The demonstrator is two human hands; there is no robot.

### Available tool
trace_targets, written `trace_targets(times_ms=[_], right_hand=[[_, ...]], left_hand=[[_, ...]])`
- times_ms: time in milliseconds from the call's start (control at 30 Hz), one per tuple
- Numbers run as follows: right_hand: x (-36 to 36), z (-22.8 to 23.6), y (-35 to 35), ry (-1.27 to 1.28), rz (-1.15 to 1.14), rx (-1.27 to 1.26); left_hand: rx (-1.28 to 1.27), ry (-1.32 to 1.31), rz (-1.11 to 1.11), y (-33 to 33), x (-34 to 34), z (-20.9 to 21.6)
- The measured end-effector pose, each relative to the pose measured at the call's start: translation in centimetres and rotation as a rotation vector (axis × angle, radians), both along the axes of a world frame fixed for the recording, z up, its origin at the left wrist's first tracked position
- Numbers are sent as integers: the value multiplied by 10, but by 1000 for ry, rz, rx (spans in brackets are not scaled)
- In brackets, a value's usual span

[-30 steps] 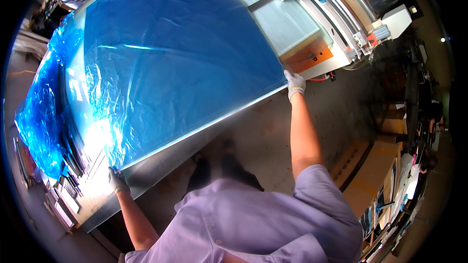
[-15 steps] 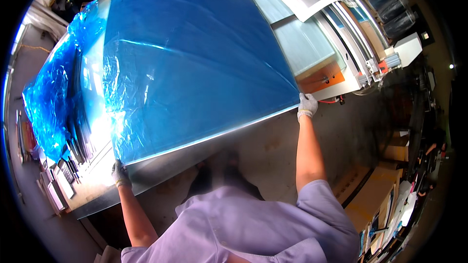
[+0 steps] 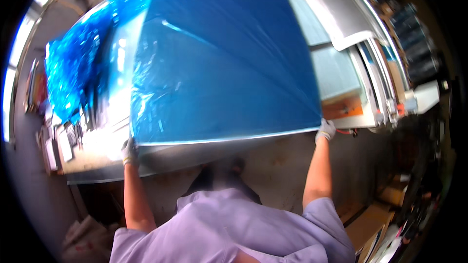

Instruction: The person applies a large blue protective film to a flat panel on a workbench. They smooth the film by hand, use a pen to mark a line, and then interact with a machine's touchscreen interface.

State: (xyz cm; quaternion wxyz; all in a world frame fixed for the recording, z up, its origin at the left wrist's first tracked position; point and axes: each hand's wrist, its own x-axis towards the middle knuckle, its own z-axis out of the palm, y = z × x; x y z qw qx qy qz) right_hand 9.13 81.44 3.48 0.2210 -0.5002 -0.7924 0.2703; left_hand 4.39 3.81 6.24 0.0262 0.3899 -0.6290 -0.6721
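Observation:
A large rectangular sheet covered in glossy blue film [image 3: 224,68] stretches out in front of me, its near edge running almost level across the view. My left hand [image 3: 129,152], in a pale glove, is closed at the near left corner; its fingertips are blurred and partly dark. The near right corner is pinched by my right hand [image 3: 325,130], also in a pale glove, with the thumb and fingers closed on the edge. Creases fan across the film from that right corner.
Crumpled blue film [image 3: 80,68] lies left of the sheet, by a calculator [image 3: 73,135] on the worktable [image 3: 90,163]. A machine with metal rails [image 3: 380,73] flanks the right side. Black-wrapped bundles [image 3: 412,39] stand at far right, cardboard [image 3: 370,224] at lower right.
The view has turned, so the sheet's near edge now looks more level and the whole scene has shifted right. Both hands remain at the same two corners.

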Motion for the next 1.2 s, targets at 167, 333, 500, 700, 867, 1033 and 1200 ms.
trace_targets(times_ms=[167,333,500,700,867,1033,1200], right_hand=[[9,-19,20,245,-41,-362],[3,-5,28,173,174,-388],[10,-35,72,230,270,-494],[10,-10,43,240,166,-716],[32,15,1,222,144,-699],[57,30,-84,223,379,-946],[72,65,-172,268,428,-1267]], left_hand=[[-10,-4,29,3,-11,2],[-47,0,117,11,-2,10],[135,76,175,29,8,16],[54,7,70,45,8,13],[-121,97,-2,26,-38,17],[-595,45,-72,-24,-132,12],[-875,-339,-263,56,-168,17]])
